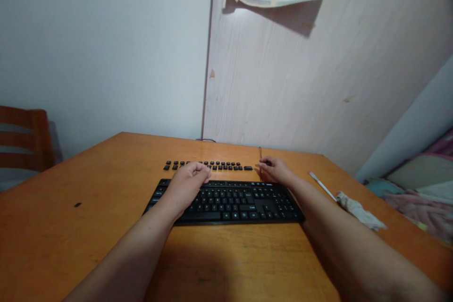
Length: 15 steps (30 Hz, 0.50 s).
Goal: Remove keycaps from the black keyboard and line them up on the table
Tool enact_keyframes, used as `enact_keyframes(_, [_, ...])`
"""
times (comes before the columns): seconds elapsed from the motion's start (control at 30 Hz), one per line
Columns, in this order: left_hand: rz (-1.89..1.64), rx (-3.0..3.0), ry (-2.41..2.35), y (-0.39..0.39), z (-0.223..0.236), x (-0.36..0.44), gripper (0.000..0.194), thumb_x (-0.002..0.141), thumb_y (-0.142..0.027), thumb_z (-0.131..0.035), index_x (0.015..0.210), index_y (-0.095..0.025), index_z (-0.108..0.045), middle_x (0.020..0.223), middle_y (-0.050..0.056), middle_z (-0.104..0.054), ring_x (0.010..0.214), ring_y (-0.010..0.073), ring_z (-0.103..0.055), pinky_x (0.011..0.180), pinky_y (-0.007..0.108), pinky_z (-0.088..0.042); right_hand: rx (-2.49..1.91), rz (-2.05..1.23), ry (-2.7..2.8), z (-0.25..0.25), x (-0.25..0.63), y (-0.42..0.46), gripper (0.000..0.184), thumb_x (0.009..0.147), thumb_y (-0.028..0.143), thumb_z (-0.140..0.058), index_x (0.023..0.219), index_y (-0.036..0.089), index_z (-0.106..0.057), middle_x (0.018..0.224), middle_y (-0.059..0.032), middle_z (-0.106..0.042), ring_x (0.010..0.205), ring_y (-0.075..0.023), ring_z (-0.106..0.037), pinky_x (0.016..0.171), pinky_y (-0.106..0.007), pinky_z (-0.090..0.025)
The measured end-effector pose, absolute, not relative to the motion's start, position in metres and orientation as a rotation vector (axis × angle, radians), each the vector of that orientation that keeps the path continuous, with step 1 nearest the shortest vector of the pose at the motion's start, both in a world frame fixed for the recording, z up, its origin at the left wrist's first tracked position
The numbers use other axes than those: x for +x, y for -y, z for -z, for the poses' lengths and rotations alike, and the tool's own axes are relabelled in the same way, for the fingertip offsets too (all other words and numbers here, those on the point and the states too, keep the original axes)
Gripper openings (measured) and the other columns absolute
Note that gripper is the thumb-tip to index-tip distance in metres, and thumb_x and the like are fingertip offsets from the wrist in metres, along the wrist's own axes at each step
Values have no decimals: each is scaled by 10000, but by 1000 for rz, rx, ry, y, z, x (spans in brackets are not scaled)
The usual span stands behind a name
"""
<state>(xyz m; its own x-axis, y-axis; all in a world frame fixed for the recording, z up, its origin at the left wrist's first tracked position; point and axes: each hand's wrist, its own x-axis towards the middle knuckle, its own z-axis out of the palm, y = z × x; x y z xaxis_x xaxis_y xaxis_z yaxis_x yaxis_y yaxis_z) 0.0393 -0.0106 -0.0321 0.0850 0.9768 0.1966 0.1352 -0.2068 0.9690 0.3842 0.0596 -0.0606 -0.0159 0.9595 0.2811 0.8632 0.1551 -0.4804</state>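
A black keyboard (219, 205) lies on the wooden table, its top row of keys apparently taken off. Behind it, loose black keycaps (226, 167) sit in two rows. My left hand (191, 181) is over the keyboard's upper left part, thumb and fingers pressed together; whatever is between them is hidden. My right hand (278, 170) is past the keyboard's back edge, right of the keycap rows, its fingers closed on a small black piece, perhaps a keycap. The thin keyboard cable (260, 152) runs back beside those fingertips.
A slim white brush-like tool (322, 186) and a crumpled pale cloth (359, 211) lie to the right. One small black piece (77, 205) is alone on the left of the table (116, 174). A wooden chair (38, 141) stands at the far left, and a wall is behind.
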Motion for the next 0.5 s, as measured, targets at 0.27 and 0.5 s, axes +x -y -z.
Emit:
enact_keyframes(0.27, [-1303,1470,-1166,9,30,35,225,734,-383,-654,765,-159,-653,719,29,-666,696,163,-588,702,276,-430,-1570,-361,1681,49,387,-16,329,807,449,-595,943,167,-695,943,-85,-721,895,-219,-639,804,-333,-487])
enact_keyframes(0.5, [-1478,1415,-1119,2,27,31,265,732,-404,-667,808,-151,-652,801,58,-696,784,175,-621,749,281,-460,-1500,-466,1370,36,378,26,390,754,524,-629,924,178,-691,921,-84,-716,877,-231,-654,710,-322,-508])
